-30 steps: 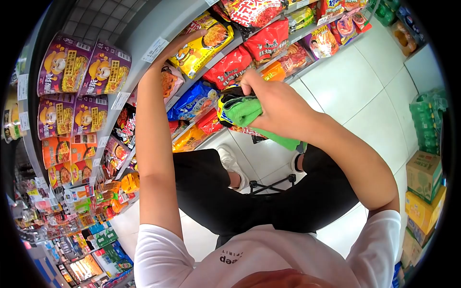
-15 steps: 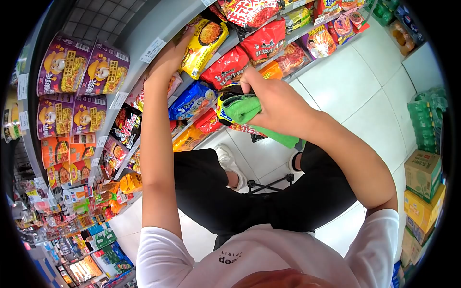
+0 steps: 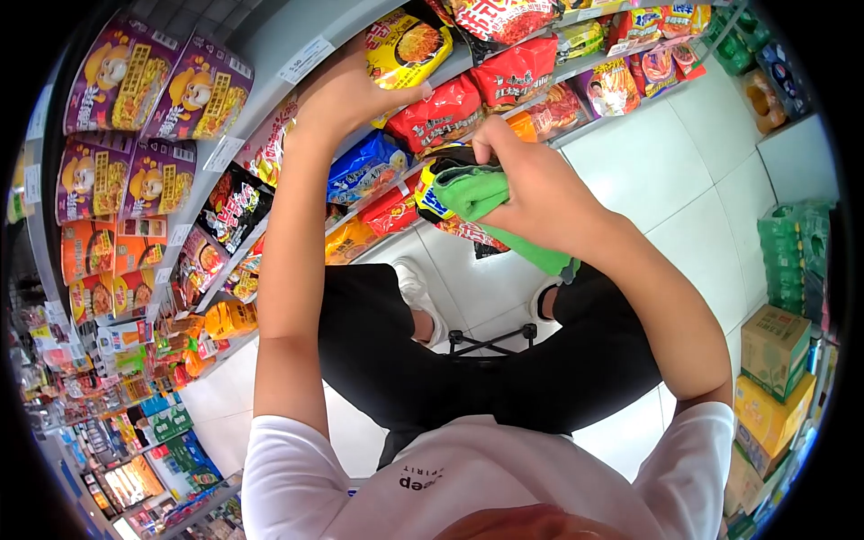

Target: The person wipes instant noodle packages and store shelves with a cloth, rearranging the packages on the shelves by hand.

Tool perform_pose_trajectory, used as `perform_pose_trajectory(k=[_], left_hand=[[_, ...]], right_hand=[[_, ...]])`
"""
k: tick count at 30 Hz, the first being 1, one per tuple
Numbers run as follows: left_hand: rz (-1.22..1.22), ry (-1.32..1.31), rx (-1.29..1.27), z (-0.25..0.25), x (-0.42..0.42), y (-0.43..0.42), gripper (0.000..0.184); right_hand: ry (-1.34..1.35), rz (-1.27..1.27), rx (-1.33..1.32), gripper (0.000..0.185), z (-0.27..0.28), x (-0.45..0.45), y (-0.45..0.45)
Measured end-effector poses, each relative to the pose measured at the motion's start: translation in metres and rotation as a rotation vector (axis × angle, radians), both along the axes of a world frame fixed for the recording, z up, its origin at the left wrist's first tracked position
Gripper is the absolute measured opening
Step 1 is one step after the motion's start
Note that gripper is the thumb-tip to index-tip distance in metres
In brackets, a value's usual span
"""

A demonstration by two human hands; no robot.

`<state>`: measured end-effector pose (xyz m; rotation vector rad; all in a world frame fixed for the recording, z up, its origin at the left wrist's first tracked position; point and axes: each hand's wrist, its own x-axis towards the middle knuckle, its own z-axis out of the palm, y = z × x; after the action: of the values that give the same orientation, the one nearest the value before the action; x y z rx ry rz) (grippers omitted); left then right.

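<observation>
My left hand [image 3: 342, 99] reaches in at the shelf edge beside a yellow noodle packet [image 3: 409, 54]. Its thumb stretches out across the lower end of that packet, wide of the palm; the other fingers are partly hidden in shadow along the packet's left side. My right hand [image 3: 544, 193] is closed around a folded green cloth [image 3: 472, 193], in front of the shelf. Just behind the cloth shows a black, yellow and blue packet [image 3: 430, 196]; whether my hand touches it I cannot tell. Red noodle packets [image 3: 438, 112] lie between my hands.
Purple noodle tubs [image 3: 202, 90] stand on the shelf at the left. A blue packet [image 3: 367, 168] lies by my left wrist. Cartons [image 3: 774, 351] and green bottles [image 3: 792, 256] are stacked on the right. A black folding frame [image 3: 490, 342] is between my feet on the tiled floor.
My left hand has drawn back from the shelf, and its thumb now lies across the yellow packet's lower end. My right hand still holds the cloth. The whole view has shifted slightly.
</observation>
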<state>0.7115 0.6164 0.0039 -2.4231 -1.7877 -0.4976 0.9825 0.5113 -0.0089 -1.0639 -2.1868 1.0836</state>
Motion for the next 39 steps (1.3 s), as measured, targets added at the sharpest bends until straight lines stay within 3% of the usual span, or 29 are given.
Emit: perform_pose_trajectory(k=[10, 16, 21, 24, 33, 39], left_hand=[[0.072, -0.024, -0.078, 0.008, 0.000, -0.017, 0.108], [0.015, -0.008, 0.119, 0.008, 0.002, -0.046, 0.105], [0.027, -0.082, 0.074, 0.014, -0.003, -0.073, 0.102], [-0.063, -0.093, 0.184, 0.014, -0.009, -0.089, 0.101], [-0.203, -0.378, -0.004, 0.019, -0.030, -0.152, 0.108], [-0.160, -0.452, -0.093, 0.006, -0.038, -0.192, 0.107]], right_hand=[[0.021, -0.007, -0.005, 0.053, -0.008, 0.001, 0.003], [0.008, -0.030, 0.036, 0.052, -0.005, 0.002, 0.005], [0.014, 0.019, 0.060, 0.053, -0.007, 0.002, 0.004], [-0.055, 0.058, 0.025, 0.052, -0.006, 0.004, 0.004], [-0.219, 0.055, -0.037, 0.052, -0.008, 0.001, 0.007], [-0.230, 0.005, -0.004, 0.052, -0.016, 0.002, 0.009]])
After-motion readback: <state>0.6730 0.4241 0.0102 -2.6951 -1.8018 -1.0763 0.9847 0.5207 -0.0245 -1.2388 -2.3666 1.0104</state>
